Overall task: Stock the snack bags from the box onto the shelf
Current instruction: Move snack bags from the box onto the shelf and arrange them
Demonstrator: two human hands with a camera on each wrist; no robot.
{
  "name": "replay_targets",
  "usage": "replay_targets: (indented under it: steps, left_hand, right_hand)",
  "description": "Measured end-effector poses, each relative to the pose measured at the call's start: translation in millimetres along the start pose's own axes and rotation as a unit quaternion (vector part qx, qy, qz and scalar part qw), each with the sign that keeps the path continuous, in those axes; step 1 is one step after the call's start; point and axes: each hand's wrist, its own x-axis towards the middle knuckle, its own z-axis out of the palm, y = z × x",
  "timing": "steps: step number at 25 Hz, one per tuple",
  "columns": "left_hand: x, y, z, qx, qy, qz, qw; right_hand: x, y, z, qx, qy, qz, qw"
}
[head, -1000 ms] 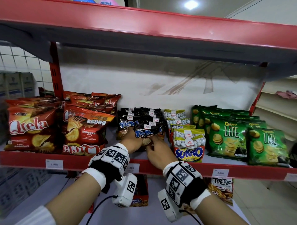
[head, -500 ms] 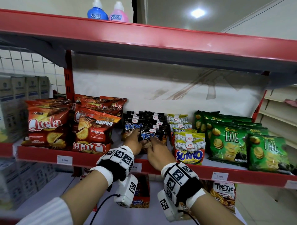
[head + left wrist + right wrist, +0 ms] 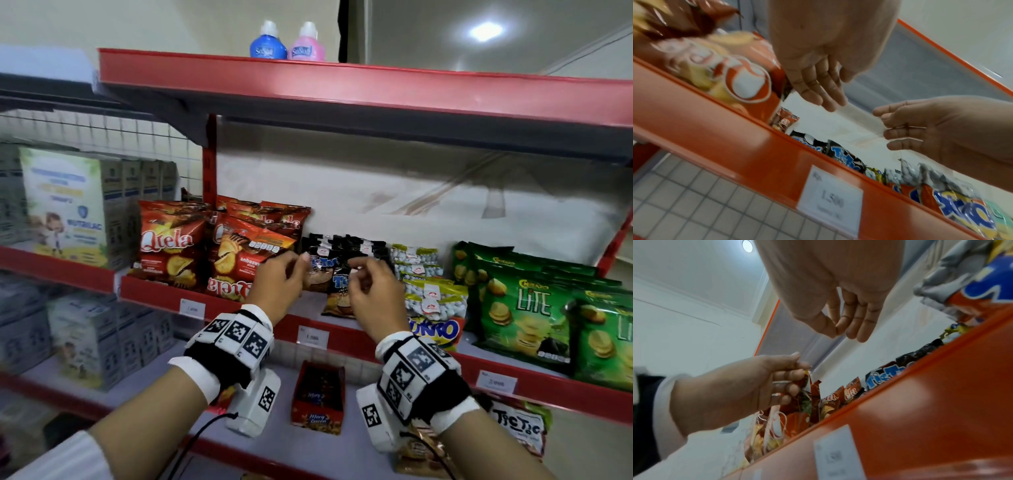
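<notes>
1. Red shelving fills the view, and the middle shelf (image 3: 376, 337) carries rows of snacks: red Qtela bags (image 3: 171, 250) on the left, small black Tic Tic bags (image 3: 342, 260) in the centre, white Sukro bags (image 3: 433, 301) beside them, and green Lite bags (image 3: 524, 308) on the right.
2. Both hands hang in the air just in front of the black row. The left hand (image 3: 277, 284) has its fingers loosely bent and holds nothing, as the left wrist view confirms.
3. The right hand (image 3: 373, 294) is also empty; its fingers are relaxed and its thumb nearly meets the index finger, with no bag between them.
4. The front black bag leans at the shelf edge, apart from both hands, so I judge that one placing is finished.
5. The box of the task is not visible in any view, so I cannot tell how many bags are left.
6. Free space remains in front of the black row, so more bags could fit there.
</notes>
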Motion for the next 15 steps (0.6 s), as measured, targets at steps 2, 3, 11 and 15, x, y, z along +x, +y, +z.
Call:
replay_targets:
  steps: [2, 3, 11, 15]
  left_hand:
    - [-3.2, -6.2, -23.2, -0.002, 0.037, -0.013, 0.999]
    - [-3.5, -11.6, -34.8, 0.005, 0.058, -0.023, 0.998]
    - [16.7, -75.9, -113.5, 0.104, 0.220, -0.092, 0.966]
    - [30.1, -96.8, -142.0, 0.173, 0.244, -0.080, 0.951]
  right_hand:
    - [2.3, -10.4, 4.0, 0.040, -0.014, -0.010, 0.999]
    - [3.1, -16.0, 7.4, 0.061, -0.025, -0.013, 0.998]
    - [39.2, -67.2, 50.5, 0.126, -0.101, -0.042, 0.986]
    - [60.4, -87.1, 80.4, 0.039, -0.209, -0.029, 0.977]
